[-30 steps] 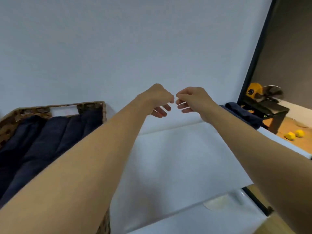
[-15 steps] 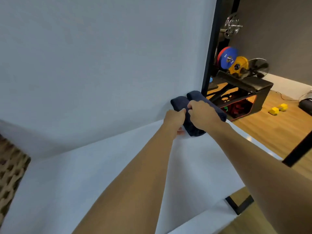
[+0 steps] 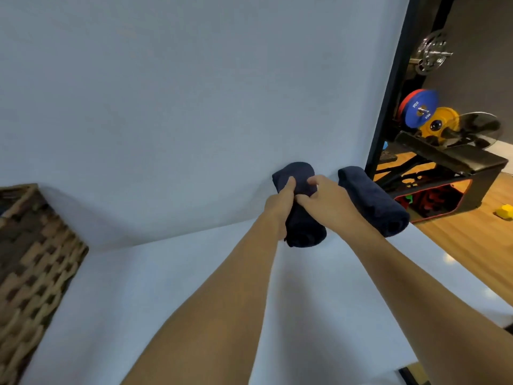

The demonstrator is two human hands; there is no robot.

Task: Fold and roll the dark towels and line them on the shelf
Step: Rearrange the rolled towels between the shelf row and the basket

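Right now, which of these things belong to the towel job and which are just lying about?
Job: rolled towel gripped by the left hand and right hand; second rolled towel to its right; white shelf under both.
Lying about: weight plates, black bench, yellow block on the floor.

Both bare forearms are reaching forward side by side, the left hand (image 3: 278, 208) and right hand (image 3: 329, 204) curling their fingers round one rolled towel (image 3: 305, 232).
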